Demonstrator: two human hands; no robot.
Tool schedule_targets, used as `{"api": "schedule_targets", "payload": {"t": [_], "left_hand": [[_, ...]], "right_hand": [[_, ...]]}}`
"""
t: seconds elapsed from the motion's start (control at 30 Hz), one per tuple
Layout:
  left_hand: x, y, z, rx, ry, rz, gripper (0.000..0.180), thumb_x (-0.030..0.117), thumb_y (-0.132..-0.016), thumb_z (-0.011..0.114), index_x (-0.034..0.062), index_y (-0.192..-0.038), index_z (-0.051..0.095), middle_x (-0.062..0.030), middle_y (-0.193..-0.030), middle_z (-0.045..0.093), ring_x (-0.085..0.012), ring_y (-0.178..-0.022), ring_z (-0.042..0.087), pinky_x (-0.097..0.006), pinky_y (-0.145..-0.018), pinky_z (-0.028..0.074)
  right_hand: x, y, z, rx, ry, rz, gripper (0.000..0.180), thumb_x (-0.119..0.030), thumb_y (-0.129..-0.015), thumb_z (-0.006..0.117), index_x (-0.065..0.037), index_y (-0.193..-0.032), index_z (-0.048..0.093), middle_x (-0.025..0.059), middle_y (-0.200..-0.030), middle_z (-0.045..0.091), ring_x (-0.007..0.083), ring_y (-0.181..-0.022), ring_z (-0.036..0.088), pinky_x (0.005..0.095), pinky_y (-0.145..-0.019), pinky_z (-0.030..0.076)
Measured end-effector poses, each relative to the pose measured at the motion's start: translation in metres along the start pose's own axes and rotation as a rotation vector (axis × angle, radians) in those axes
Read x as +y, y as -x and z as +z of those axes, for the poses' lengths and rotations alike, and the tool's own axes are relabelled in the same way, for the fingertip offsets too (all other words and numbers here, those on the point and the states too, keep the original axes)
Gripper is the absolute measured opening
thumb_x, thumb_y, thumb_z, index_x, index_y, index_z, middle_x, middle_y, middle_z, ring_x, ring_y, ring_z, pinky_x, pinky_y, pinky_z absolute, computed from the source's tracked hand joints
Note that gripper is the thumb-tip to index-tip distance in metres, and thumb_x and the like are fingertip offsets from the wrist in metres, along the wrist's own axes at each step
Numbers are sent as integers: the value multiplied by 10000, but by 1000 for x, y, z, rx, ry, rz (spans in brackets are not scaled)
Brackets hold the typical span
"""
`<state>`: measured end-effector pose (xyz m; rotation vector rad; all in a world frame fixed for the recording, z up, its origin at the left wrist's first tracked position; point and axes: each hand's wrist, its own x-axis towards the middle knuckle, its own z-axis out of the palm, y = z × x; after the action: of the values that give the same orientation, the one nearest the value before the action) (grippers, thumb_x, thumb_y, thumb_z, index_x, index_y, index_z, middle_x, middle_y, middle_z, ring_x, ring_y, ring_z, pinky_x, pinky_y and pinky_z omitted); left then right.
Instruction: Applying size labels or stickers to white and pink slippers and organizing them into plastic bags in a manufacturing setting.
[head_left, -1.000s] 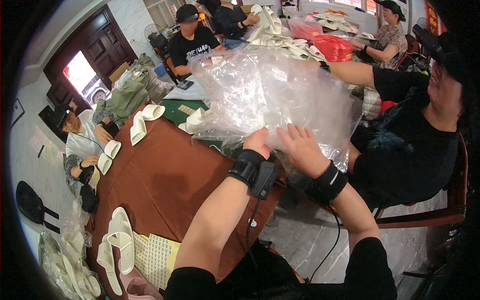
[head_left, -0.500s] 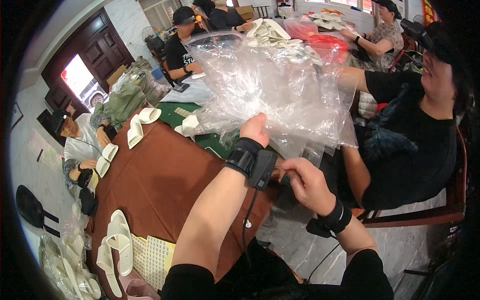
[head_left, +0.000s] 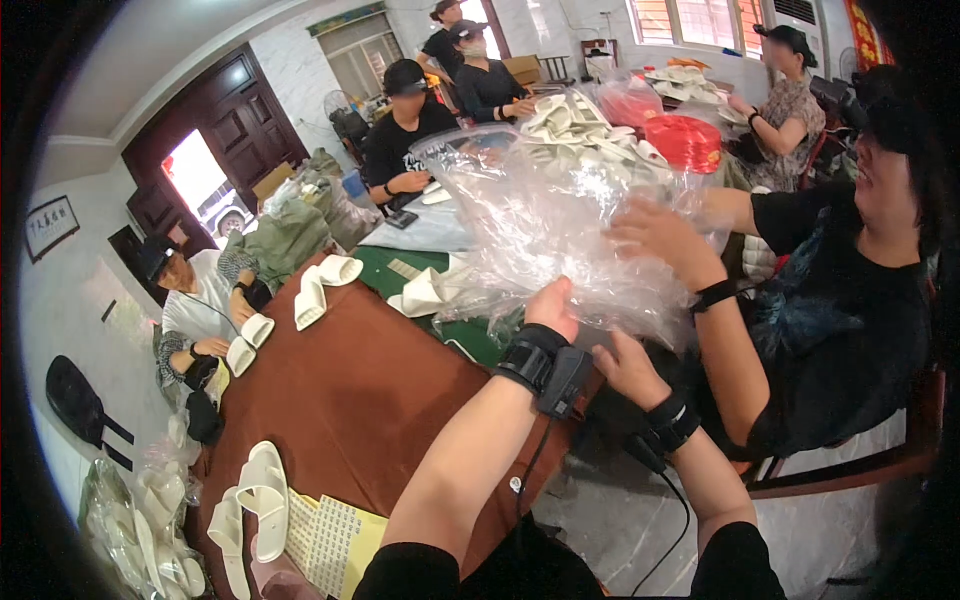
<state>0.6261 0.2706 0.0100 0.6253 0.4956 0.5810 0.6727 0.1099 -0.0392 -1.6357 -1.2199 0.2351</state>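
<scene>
My left hand (head_left: 553, 308) is closed on the lower edge of a bunch of large clear plastic bags (head_left: 560, 235), which spreads over the far part of the table. Just below the bags' near edge is my right hand (head_left: 636, 372), thumb and fingers apart, with nothing visible in it. A co-worker at the right has one hand (head_left: 660, 235) over the bags and the other arm behind them. Black straps with small devices circle both my wrists. Beyond my left hand, a cream slipper (head_left: 422, 294) lies beside the bags.
A brown cloth (head_left: 350, 380) covers the near table. On it are cream slippers (head_left: 265, 495) and yellow label sheets (head_left: 325, 540). Farther off are a slipper pile (head_left: 575, 125) and red twine (head_left: 683, 142). Bagged slippers (head_left: 140, 530) sit lower left. Several co-workers sit around.
The view has shifted, showing more of the room. The co-worker's hand has come up over the bags from the right. My right hand's fingers have loosened from a pinch; my left still grips the bags.
</scene>
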Motion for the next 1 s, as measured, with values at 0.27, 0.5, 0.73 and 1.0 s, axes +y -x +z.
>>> {"api": "schedule_targets", "payload": {"t": [0.27, 0.5, 0.73, 1.0], "left_hand": [[-19, -8, 3, -31, 5, -37, 215, 78, -944, 463, -29, -1125, 512, -154, -1091, 579, -290, -1004, 565, -422, -908, 456], [-34, 7, 10, -20, -9, -68, 297, 152, -955, 504, -8, -1204, 487, -134, -1137, 575, -272, -1009, 566, -412, -873, 468], [-19, 20, 13, -57, -242, -177, 578, 403, -910, 595, 45, -1318, 397, -143, -1250, 499, -301, -1097, 515, -438, -893, 454], [-14, 71, 15, -208, -431, -268, 658, 408, -894, 615, -17, -1323, 351, -211, -1265, 466, -306, -1105, 515, -443, -918, 454]], "right_hand": [[23, -8, 11, 213, 194, 55, 242, -174, -860, 612, 51, -933, 563, 265, -828, 590, 407, -774, 569, 450, -694, 446], [57, -2, 21, 350, 35, 81, 273, -191, -853, 627, 76, -868, 573, 232, -759, 589, 301, -663, 551, 413, -612, 426], [64, -11, 21, 386, 35, 26, 276, -186, -845, 605, 83, -889, 563, 232, -750, 579, 303, -660, 550, 407, -611, 431], [81, -15, 16, 406, 24, 59, 273, -163, -826, 582, 97, -901, 552, 275, -716, 576, 374, -652, 577, 449, -594, 430]]}}
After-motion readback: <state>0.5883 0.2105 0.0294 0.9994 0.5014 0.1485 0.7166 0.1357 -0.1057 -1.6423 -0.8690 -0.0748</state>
